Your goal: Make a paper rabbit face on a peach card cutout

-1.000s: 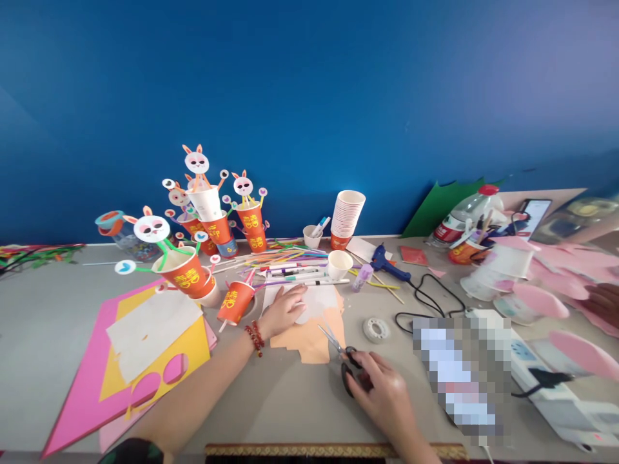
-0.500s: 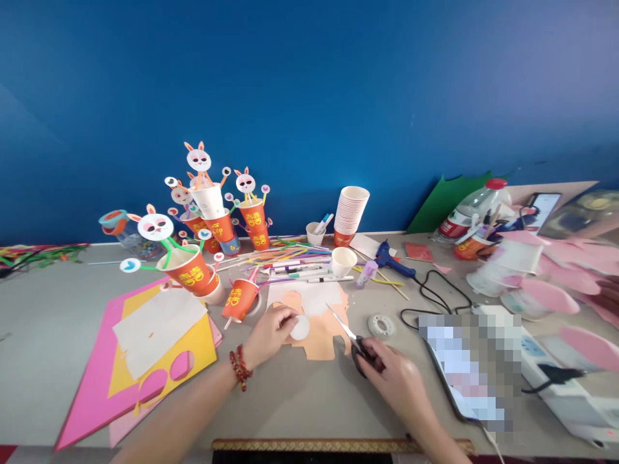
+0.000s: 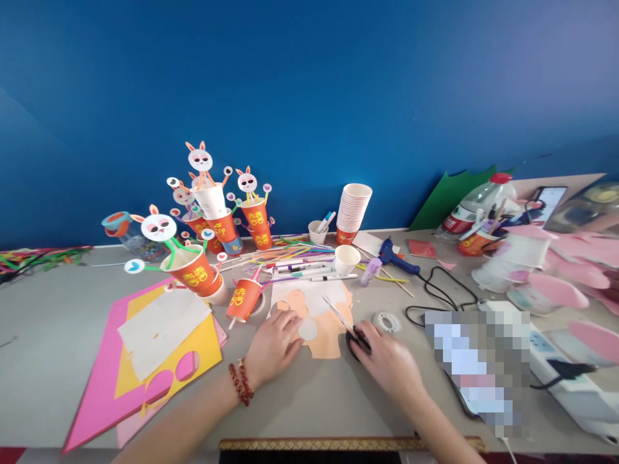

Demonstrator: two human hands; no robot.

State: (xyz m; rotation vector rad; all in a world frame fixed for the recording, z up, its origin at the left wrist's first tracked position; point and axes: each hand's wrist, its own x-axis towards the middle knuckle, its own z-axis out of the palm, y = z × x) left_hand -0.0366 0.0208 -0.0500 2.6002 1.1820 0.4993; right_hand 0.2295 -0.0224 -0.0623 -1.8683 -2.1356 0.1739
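Observation:
A white paper circle [image 3: 307, 328] lies on a cut sheet of peach paper [image 3: 325, 348]. My left hand [image 3: 271, 347], with a red bead bracelet on the wrist, rests at the circle's left edge, thumb and fingers apart. Black-handled scissors [image 3: 338, 312] point up and left over the peach paper. My right hand [image 3: 387, 361] is closed on their handles, low against the table. Under the peach paper's upper part, or beside it, shows a white sheet [image 3: 323, 293]. An orange paper cup [image 3: 244, 298] lies tipped just beyond my left hand.
Left stand rabbit-faced paper cups [image 3: 193, 267] and coloured sheets [image 3: 91, 386]. Behind the paper are markers [image 3: 333, 278], a cup stack [image 3: 355, 206], a glue stick [image 3: 370, 272] and a blue glue gun [image 3: 399, 261]. Right are a tape roll [image 3: 387, 321], phone and power strip [image 3: 561, 380].
The white circle has gone from my left hand's pinch down onto the peach paper, and the fingers have spread. My right hand and the scissors have shifted slightly left and lower.

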